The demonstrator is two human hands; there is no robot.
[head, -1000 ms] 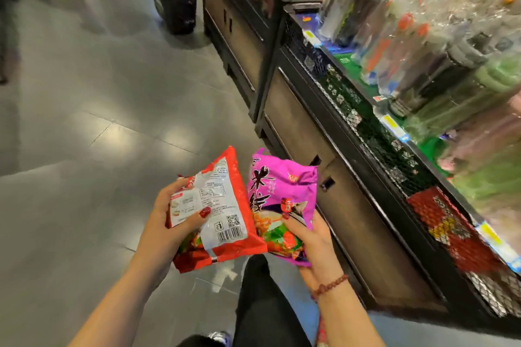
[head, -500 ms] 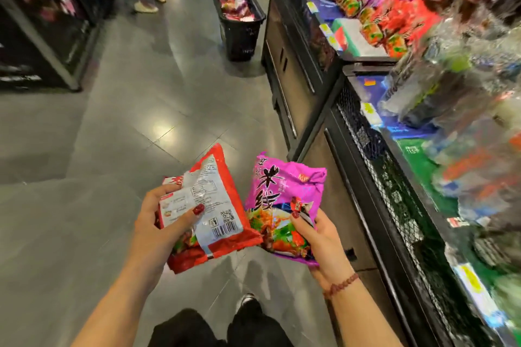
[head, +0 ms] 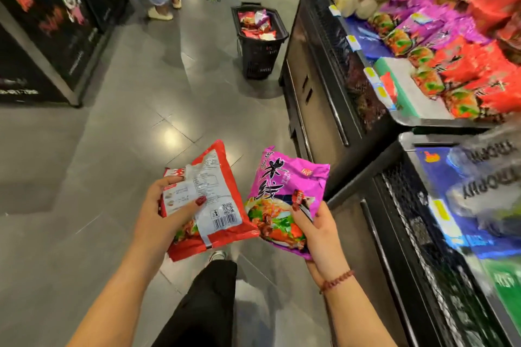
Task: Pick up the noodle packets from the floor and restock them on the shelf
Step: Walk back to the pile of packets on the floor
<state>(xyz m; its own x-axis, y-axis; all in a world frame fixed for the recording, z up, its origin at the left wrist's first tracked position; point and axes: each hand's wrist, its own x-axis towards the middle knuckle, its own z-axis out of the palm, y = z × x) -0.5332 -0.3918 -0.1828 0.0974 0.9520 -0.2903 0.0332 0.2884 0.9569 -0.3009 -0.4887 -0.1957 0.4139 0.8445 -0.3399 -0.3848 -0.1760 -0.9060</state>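
While person is standing in aisle, shelf [head: 423, 121] on right, both noodle packets are hanging clear of floor [head: 84, 177]. Left hand [head: 158, 214] is curling round red packet [head: 214, 205], thumb pressing on back label. Right hand [head: 318, 234] is gripping purple packet [head: 284, 194] at near corner, thumb on front. Pickup looking done for these two; shelving not yet done. Matching rows are lying far right on shelf. Black basket [head: 259, 56] far ahead is holding more packets, so more restocking is likely waiting.

Glossy grey tiled floor [head: 112, 149] mirrors overhead light; a tall black graphic-covered cabinet [head: 56, 36] stands left, dark mesh-fronted shelving [head: 318, 98] right.
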